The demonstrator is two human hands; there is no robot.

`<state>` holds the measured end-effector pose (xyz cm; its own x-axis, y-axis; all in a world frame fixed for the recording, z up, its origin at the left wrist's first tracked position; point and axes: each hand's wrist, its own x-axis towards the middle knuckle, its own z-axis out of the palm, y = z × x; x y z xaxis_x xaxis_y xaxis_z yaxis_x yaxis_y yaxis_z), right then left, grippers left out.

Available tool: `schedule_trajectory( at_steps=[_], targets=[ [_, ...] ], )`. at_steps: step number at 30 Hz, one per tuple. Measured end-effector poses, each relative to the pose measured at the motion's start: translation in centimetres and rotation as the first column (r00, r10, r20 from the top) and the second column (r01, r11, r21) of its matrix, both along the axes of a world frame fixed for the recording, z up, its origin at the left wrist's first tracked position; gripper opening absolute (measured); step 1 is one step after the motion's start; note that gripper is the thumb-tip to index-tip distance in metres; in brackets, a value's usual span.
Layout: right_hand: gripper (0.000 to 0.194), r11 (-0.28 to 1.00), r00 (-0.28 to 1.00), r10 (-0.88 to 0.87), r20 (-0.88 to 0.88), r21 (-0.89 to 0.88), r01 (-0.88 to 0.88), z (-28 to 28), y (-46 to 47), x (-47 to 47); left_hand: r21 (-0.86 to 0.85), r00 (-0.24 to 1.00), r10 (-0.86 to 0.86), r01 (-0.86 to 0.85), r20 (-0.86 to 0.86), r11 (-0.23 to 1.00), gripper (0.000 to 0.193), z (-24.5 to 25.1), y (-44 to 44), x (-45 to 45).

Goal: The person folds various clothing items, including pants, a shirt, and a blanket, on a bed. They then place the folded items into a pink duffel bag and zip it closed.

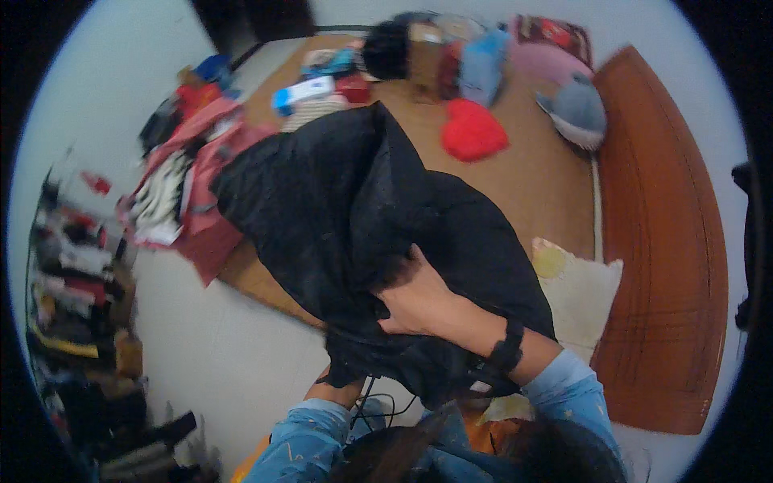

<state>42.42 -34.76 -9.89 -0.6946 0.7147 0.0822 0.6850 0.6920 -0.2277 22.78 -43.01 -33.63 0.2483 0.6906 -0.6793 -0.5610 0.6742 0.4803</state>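
Note:
A large black cloth item [314,211], seemingly a garment, is spread in front of me above the edge of the bed. My right hand [416,299] grips its middle, the fingers partly sunk in the folds; a black band is round that wrist. My left hand is hidden under the lower left part of the cloth, with only the wrist and forearm showing, so its hold cannot be seen. Black cables [377,410] hang below the cloth between my forearms.
On the bed [531,199] lie a red heart-shaped cushion [474,131], a grey plush toy [578,111], a pale pillow [583,296] and heaped clothes on pink cloth [211,226]. A wooden headboard [658,253] stands right; a cluttered rack [84,290] stands left.

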Motion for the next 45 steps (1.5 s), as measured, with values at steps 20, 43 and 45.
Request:
schedule_trajectory(
  at_steps=[20, 43, 45],
  targets=[
    [0.063, 0.613, 0.357, 0.766, -0.534, 0.443, -0.654, 12.0, -9.2, -49.5, 0.290, 0.682, 0.578, -0.501, -0.448, 0.815, 0.057, 21.6, -25.1, -41.4],
    [0.056, 0.227, -0.190, -0.974, -0.126, -0.610, -0.759, -17.4, 31.0, -55.0, -0.569, -0.844, 0.234, 0.505, -0.483, 0.649, 0.060, 17.0, 43.1, -48.8],
    [0.051, 0.267, -0.258, -0.960, -0.112, -0.643, -0.718, -17.4, 31.2, -53.7, -0.565, -0.829, 0.245, 0.530, -0.503, 0.633, 0.061, 15.7, 44.3, -48.8]
  ],
)
